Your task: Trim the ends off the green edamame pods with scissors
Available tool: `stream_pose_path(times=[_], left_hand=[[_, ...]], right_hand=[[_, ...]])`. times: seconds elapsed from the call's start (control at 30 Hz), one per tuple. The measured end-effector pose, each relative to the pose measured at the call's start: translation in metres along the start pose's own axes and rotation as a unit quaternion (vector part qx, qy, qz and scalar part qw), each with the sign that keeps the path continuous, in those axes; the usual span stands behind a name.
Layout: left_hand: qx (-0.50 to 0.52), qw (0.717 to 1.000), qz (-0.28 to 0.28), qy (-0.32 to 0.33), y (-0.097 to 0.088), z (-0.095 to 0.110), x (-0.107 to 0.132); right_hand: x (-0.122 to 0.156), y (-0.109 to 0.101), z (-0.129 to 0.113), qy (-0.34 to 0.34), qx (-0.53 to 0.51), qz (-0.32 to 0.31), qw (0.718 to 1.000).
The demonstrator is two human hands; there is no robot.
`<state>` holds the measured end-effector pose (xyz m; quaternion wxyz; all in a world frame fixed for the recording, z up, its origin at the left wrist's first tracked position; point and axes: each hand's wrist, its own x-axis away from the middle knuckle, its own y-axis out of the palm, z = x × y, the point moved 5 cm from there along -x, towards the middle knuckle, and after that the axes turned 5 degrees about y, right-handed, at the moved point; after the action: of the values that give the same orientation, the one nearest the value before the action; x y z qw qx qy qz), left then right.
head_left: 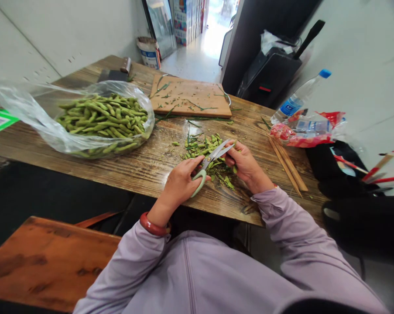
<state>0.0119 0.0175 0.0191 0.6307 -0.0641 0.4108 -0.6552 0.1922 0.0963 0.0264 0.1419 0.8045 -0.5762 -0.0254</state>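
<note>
My left hand [180, 181] grips the green handles of a pair of scissors [213, 159], whose steel blades are parted and point up and right. My right hand [245, 163] is pinched on a green bean pod [235, 169] right at the blades. Both hands hover over a small pile of green pods and cut ends [203, 146] on the wooden table [141, 163]. A clear plastic bag [36, 115] heaped with green pods [101, 115] lies to the left.
A wooden cutting board [190, 96] with green scraps lies at the table's far side. Chopsticks [286, 163], a red-and-clear plastic bag [304, 131] and a water bottle [298, 98] sit at right. A wooden bench [46, 261] is at lower left.
</note>
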Motion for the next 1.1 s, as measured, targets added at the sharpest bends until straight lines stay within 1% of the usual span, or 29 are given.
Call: stream_pose_path(times=[0.17, 0.33, 0.63, 0.8, 0.97, 1.1], left_hand=[[0.010, 1.000, 0.010, 0.005, -0.0001, -0.0012, 0.0006], [0.016, 1.000, 0.010, 0.008, 0.0001, -0.0011, 0.0004], [0.009, 1.000, 0.007, -0.007, -0.0004, -0.0007, 0.0004], [0.004, 1.000, 0.012, -0.001, -0.0006, -0.0003, 0.0005], [0.000, 1.000, 0.011, 0.014, 0.0007, 0.0003, 0.0000], [-0.019, 1.000, 0.010, 0.012, 0.0018, -0.0004, 0.0006]], right_hand=[[0.0032, 0.0068, 0.0033, 0.009, -0.015, -0.002, 1.000], [0.0041, 0.0081, 0.0020, 0.009, -0.024, -0.002, 1.000], [0.0034, 0.0046, -0.0032, -0.024, -0.005, 0.003, 1.000], [0.0051, 0.0065, -0.0047, -0.036, 0.018, 0.004, 0.999], [0.0062, 0.0088, -0.0052, -0.048, 0.000, -0.005, 0.999], [0.0068, 0.0095, -0.0053, -0.056, -0.002, -0.001, 0.998]])
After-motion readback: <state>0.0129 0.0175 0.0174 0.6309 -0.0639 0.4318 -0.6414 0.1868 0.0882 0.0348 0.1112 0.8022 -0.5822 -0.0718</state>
